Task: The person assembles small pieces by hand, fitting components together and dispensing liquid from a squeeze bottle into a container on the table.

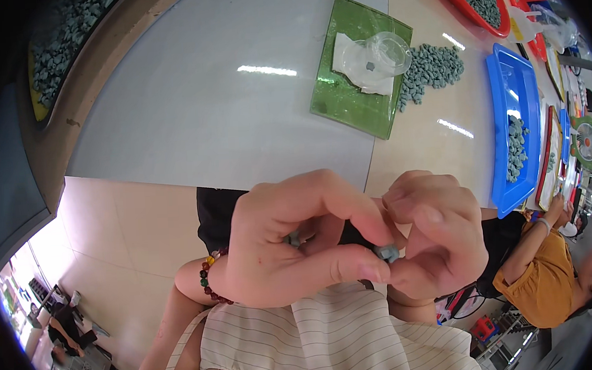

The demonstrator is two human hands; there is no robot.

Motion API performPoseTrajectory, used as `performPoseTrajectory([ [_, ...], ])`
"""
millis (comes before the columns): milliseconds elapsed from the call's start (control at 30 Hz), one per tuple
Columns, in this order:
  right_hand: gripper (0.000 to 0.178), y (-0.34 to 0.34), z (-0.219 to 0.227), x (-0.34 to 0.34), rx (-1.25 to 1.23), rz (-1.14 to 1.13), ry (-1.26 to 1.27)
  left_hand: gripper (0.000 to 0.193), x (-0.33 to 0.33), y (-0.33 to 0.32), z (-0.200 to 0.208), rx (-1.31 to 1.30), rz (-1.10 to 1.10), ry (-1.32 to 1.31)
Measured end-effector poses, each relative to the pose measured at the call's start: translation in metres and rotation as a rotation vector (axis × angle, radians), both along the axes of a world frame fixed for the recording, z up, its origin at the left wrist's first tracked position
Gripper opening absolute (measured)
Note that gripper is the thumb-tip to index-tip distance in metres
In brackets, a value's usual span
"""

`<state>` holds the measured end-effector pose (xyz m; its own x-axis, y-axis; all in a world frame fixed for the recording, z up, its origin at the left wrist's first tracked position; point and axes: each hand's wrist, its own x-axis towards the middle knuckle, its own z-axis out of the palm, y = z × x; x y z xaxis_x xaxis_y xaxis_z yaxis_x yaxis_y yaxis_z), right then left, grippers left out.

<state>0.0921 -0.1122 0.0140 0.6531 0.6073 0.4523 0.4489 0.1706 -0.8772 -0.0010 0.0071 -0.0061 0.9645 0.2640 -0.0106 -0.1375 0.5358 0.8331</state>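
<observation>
My left hand (293, 243), with a beaded bracelet at its wrist, pinches a small grey-green stone piece (387, 252) between thumb and forefinger. Another greenish piece (294, 238) shows partly inside its curled fingers. My right hand (441, 237) is close on the right, fingers curled in, its thumb side right by the pinched piece. Whether it grips anything is hidden. Beyond the hands, a green glass-like board (332, 108) carries a white paper (344, 52) and a clear round plastic dish (396, 43), with one stone piece (370, 66) there.
Grey-green pieces (431, 68) lie heaped against the board's right side. A blue tray (498, 132) and a red basin (458, 2) hold more. At the far right sits a person in a mustard top (549, 278); a green fan (587, 141) stands behind.
</observation>
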Motion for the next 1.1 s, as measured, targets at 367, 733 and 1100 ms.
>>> performPoseTrajectory([
  [367,0.019,-0.069,0.005,0.076,-0.465,-0.94,-0.498,0.007,-0.004,0.022,-0.009,-0.06,-0.179,-0.1],
  [733,0.023,-0.021,-0.002,0.049,-0.477,-0.45,-0.503,0.013,0.009,0.006,0.005,-0.712,-0.277,0.152],
  [1100,0.017,0.0,-0.011,0.048,-0.603,-0.247,-0.554,0.035,0.004,0.004,0.004,-0.281,-0.113,0.114],
])
